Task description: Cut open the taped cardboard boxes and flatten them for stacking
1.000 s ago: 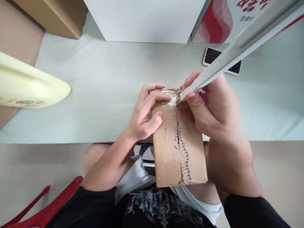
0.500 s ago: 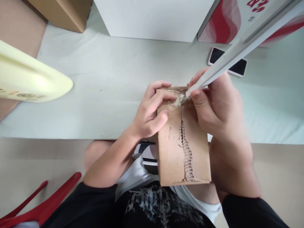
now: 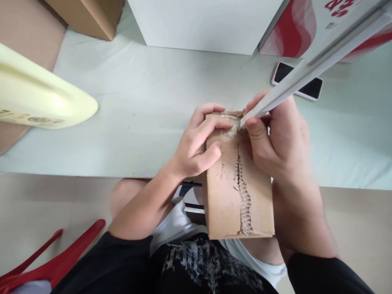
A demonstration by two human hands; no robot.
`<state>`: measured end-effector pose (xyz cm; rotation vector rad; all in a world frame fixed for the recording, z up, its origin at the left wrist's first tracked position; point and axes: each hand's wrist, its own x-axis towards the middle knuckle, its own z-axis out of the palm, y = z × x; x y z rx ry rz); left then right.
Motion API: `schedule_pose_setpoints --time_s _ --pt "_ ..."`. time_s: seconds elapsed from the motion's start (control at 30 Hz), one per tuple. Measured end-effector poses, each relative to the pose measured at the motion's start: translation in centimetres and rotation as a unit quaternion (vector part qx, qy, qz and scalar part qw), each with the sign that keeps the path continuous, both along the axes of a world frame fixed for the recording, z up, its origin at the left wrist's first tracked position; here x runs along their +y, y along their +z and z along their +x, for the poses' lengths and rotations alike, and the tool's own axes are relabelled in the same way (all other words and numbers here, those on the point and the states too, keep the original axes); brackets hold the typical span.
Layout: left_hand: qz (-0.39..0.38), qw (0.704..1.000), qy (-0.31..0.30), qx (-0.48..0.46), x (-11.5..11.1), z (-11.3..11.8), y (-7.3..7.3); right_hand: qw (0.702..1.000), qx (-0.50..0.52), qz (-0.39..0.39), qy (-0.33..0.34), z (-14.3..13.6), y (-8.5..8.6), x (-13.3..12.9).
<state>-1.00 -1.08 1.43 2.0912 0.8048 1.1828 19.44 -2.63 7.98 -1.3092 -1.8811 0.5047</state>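
Observation:
A small brown cardboard box (image 3: 225,204) is held over my lap, its top seam torn into a ragged, corrugated line. Clear tape (image 3: 229,130) covers the seam's far end. My left hand (image 3: 200,141) grips the box's far left corner, its index finger pressing on the tape. A long, narrow whitish strip (image 3: 303,75) slants from the seam to the upper right. My right hand (image 3: 277,139) pinches its lower end between thumb and fingers, right at the tape. What the strip is I cannot make out, and the fingers partly hide its tip.
A smartphone (image 3: 309,87) lies on the pale green covered surface (image 3: 153,98), partly behind the strip. At the back stand a white box (image 3: 202,26), a red-and-white box (image 3: 294,32) and a brown carton (image 3: 92,16). A pale yellow rounded object (image 3: 61,92) juts in from the left.
The view has shifted slightly, so the scene sits a little further right. The strip's lower tip has moved slightly at the tape. Both hands keep their hold.

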Motion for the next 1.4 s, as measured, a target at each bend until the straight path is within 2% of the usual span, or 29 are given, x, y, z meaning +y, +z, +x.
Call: schedule_pose_setpoints --time_s 0.23,0.43,0.63,0.8,1.1,1.4 --pt "0.001 1.0 -0.001 -0.001 -0.1 0.0 0.4 0.997 0.024 0.069 -0.023 -0.4 -0.1 -0.3" --pt "0.009 1.0 0.004 -0.008 -0.2 0.1 0.5 0.998 0.051 0.027 -0.035 -0.7 0.2 -0.6" --pt "-0.012 1.0 -0.012 -0.002 -0.3 0.1 0.9 0.997 0.044 0.057 -0.027 -0.5 0.0 -0.4" --pt "-0.006 1.0 -0.004 0.012 -0.3 -0.1 1.0 0.998 0.015 0.048 -0.032 -0.3 0.0 -0.4" --pt "0.021 1.0 0.008 0.006 -0.4 0.0 0.8 0.995 0.091 -0.019 -0.03 -0.3 -0.2 -0.7" --pt "0.022 1.0 0.014 0.011 -0.5 -0.1 0.9 0.992 0.124 0.024 -0.019 -0.6 -0.2 -0.1"
